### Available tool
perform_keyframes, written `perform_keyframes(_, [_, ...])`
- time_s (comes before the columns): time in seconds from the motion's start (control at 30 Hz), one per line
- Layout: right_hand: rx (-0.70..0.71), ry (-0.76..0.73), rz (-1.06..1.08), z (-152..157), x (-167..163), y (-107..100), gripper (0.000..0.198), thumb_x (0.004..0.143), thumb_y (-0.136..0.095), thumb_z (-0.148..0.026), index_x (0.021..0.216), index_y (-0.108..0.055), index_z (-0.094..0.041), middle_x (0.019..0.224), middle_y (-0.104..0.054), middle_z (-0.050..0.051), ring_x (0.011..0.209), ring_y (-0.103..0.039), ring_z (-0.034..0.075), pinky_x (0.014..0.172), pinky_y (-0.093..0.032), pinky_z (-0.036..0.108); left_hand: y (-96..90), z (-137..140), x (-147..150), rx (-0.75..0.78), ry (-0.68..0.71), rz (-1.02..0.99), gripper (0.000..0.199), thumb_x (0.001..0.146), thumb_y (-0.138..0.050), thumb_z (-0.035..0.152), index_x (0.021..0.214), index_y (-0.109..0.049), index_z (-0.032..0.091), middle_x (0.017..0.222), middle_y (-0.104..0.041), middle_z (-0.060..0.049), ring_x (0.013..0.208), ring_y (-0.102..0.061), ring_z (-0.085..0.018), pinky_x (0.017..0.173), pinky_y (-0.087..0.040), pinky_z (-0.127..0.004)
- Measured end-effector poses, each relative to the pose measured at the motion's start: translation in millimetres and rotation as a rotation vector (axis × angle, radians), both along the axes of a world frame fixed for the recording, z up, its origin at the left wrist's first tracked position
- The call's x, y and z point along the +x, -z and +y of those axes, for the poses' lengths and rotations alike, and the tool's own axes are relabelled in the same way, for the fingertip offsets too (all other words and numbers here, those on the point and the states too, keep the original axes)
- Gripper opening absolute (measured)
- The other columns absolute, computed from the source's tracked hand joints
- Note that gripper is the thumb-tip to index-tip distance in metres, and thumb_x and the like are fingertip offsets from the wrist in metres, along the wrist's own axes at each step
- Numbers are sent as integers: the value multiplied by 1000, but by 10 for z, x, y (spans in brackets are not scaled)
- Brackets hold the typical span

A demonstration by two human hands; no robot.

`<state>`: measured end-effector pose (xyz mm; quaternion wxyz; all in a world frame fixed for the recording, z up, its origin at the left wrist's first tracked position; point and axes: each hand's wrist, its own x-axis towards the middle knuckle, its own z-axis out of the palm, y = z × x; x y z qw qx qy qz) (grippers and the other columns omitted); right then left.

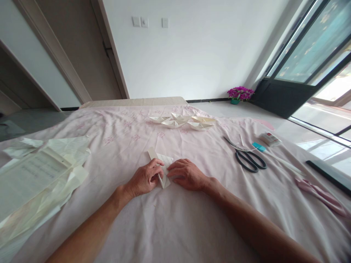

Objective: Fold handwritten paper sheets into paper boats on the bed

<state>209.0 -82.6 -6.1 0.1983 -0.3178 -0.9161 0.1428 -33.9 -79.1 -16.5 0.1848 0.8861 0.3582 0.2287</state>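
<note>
A partly folded piece of paper [165, 160] with faint writing lies on the bedspread in front of me, its folds coming to a point on the near side. My left hand [146, 177] is closed on its left side, fingers curled over a folded edge. From the right, my right hand [189, 174] grips the opposite edge with bent fingers; the thumb is partly hidden. Farther off, several folded paper boats [175, 123] sit grouped together.
Loose paper sheets [35, 171] are piled at the left. To the right lie black-handled scissors [250, 160], a blue-and-white item [259, 147], a small packet [270, 138] and a pink cloth strip [322, 195]. The pink bedspread [123, 230] is wrinkled.
</note>
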Motion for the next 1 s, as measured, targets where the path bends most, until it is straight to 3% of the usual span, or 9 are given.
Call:
perform_keyframes(0.2, [101, -113, -42, 72, -17, 0, 19, 85, -61, -32, 103, -68, -30, 113, -65, 1, 107, -55, 17, 96, -34, 35, 66, 2, -55, -10, -16, -46, 23, 70, -51, 1, 81, -58, 19, 121, -48, -4, 70, -57, -7, 68, -47, -21])
perform_keyframes(0.37, [177, -166, -52, 56, -103, 48, 17, 90, -52, -27, 99, -67, -25, 107, -67, 2, 100, -57, 16, 92, -36, 33, 88, -10, -52, 4, -12, -48, 25, 70, -50, 0, 80, -61, 20, 124, -47, -3, 76, -58, -9, 68, -47, -21])
perform_keyframes(0.73, [74, -3, -85, -22, -279, 56, 8, 90, -52, -20, 92, -59, -20, 96, -61, 3, 91, -52, 15, 85, -38, 29, 124, 5, -58, 35, 17, -39, 32, 68, -48, -2, 82, -63, 22, 130, -48, -1, 86, -59, -11, 78, -48, -23])
perform_keyframes(1.0, [24, 128, -111, -70, -368, 100, 4, 89, -55, -24, 88, -56, -20, 96, -52, 4, 91, -43, 17, 83, -36, 30, 126, -12, -54, 59, 21, -52, 33, 66, -48, -3, 86, -60, 21, 128, -48, -4, 85, -60, -11, 74, -49, -23])
